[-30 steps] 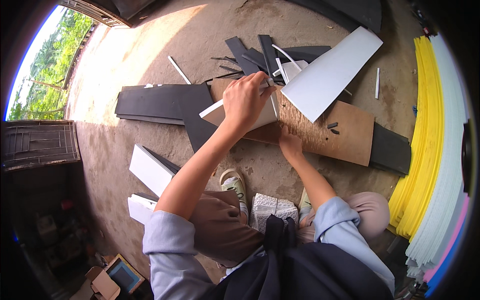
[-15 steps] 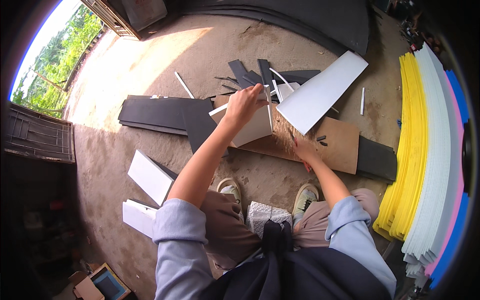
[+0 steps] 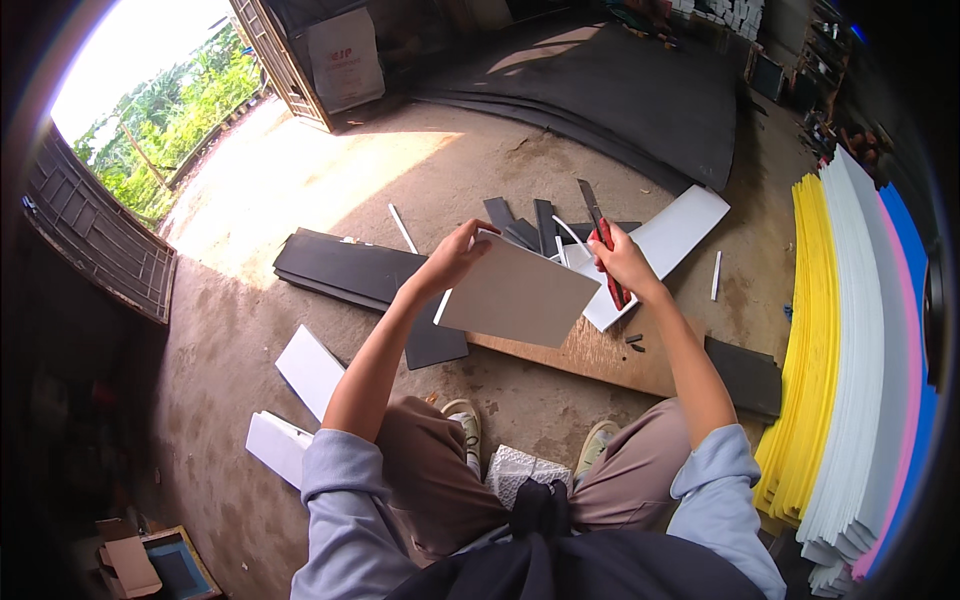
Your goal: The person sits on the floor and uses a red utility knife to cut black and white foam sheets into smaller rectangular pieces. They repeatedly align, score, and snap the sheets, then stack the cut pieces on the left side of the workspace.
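Note:
My left hand (image 3: pixel 447 264) grips the upper left edge of a rectangular white foam sheet piece (image 3: pixel 530 290), its broad face tilted toward me above the wooden board. In my right hand (image 3: pixel 626 262) is a knife with a red handle (image 3: pixel 617 288), fingers closed round it. Its dark blade points up and away, just right of the piece. The brown wooden board (image 3: pixel 640 358) lies on the floor, its surface scored. Behind my right hand, a long white foam sheet (image 3: pixel 678 236) rests partly on the board.
Dark foam sheets (image 3: pixel 345 268) lie left of the board, with dark and white offcuts (image 3: pixel 520 225) behind it. Two white pieces (image 3: pixel 312 370) rest by my left knee. Stacked yellow sheets (image 3: pixel 808 350) and other coloured sheets stand at the right. Large black sheets (image 3: pixel 620 100) cover the far floor.
The foam piece is raised off the board and turned, its broad face now toward me. My right hand has lifted the knife from the board, blade up. The view has tilted farther ahead.

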Demonstrator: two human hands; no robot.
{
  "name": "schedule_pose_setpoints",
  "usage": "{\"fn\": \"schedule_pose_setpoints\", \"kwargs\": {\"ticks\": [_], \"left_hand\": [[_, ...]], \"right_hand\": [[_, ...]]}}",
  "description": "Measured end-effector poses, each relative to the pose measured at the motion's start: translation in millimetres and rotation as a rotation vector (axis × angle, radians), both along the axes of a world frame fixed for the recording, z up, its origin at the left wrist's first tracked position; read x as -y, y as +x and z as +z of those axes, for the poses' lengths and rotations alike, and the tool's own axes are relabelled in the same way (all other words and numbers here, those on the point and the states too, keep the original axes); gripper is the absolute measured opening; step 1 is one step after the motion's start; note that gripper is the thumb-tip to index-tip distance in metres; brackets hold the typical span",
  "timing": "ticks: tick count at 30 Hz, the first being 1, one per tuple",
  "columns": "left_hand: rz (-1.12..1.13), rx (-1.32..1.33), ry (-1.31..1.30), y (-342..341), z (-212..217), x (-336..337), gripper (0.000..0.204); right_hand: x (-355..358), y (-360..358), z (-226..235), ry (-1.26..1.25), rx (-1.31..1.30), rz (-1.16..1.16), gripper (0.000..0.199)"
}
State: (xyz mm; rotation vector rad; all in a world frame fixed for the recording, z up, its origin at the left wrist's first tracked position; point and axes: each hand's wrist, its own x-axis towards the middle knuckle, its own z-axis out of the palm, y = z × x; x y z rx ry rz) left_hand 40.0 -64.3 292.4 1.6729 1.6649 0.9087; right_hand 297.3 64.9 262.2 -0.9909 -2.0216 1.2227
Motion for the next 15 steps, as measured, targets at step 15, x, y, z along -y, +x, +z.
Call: {"fn": "schedule_pose_setpoints", "kwargs": {"ticks": [15], "left_hand": [[0.159,0.297,0.149,2.5,-2.8,41.8,0.030]], "right_hand": [[65.3,-17.2,13.7,0.180,0.053,0.330,0.051]]}}
